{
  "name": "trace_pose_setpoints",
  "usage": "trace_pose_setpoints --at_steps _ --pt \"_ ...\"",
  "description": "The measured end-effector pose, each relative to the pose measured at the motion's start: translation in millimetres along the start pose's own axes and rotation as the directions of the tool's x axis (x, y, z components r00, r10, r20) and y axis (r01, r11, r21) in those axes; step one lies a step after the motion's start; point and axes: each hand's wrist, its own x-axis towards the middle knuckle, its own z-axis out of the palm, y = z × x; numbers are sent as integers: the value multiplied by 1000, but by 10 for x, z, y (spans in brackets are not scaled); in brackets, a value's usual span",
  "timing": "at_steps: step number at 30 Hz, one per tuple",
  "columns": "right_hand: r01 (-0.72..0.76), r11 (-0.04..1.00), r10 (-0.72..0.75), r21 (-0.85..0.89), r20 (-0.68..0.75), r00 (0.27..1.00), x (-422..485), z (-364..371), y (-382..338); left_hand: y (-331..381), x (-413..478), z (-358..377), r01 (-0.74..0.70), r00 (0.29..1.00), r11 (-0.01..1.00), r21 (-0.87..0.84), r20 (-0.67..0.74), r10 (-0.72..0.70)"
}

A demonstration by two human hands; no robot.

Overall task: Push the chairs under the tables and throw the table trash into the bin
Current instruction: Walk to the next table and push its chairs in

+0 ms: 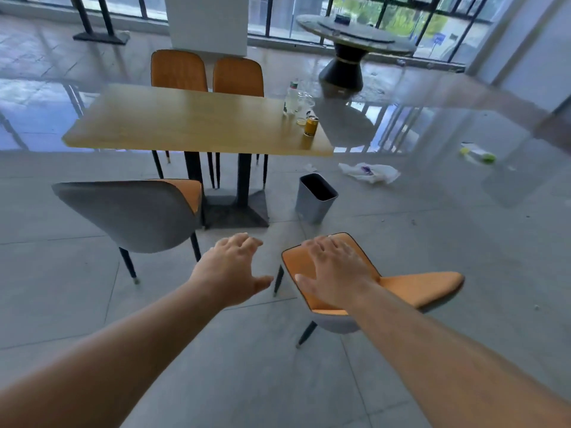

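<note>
Hands spread wide, we are reaching: right hand hovering over the near orange chair, left hand empty; bin beside the table.

Chair seat partly under right hand

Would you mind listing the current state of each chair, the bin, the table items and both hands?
Near right chair: pulled out, turned away from the table.
Near left chair: partly out, seat edge at the table.
Two far chairs: tucked against the wooden table.
Bin: upright, looks empty.
Yellow can: upright on the table.
Plastic bottle: upright.
Left hand: open, empty.
Right hand: open, over the chair.
</note>
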Motion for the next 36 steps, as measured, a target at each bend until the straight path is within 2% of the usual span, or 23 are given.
trace_pose_setpoints --at_steps 5,9,13,15,17,19,21,25,29,36 --pt "-22 1000 21 -16 -43 999 -724 159 1628 1682 143 714 11 1000 1000 16 -24 -11" --pt "-20 1000 20 22 4 1000 -1279 380 2780 2869 206 1388 59 998 998 -8 28 -58" --pt "21 1000 -22 13 75 997 -1801 573 3500 3551 59 1820 114 990 993 -25 86 -111" --pt "7 999 -11 35 125 992 -1947 570 3681 3719 -84 1912 104 991 995 4 87 -104" --pt "17 999 -24 50 153 988 -2011 509 3776 3787 -167 1918 48 994 993 109 92 -58" --pt "50 997 -57 56 125 990 -2029 430 3833 3822 -173 1858 -15 995 982 189 104 -5" --pt "84 996 -87 43 66 994 -2016 360 3886 3884 -104 1795 -18 996 981 191 91 1" --pt "133 991 -134 24 54 989 -1866 388 3985 4054 47 1893 81 995 993 88 51 -86" --pt "219 976 -220 21 141 965 -1556 533 4163 4172 198 2188 147 983 987 71 102 -154" --pt "375 927 -359 5 298 884 -633 854 4594 4183 1006 2601 359 923 933 -25 161 -350"
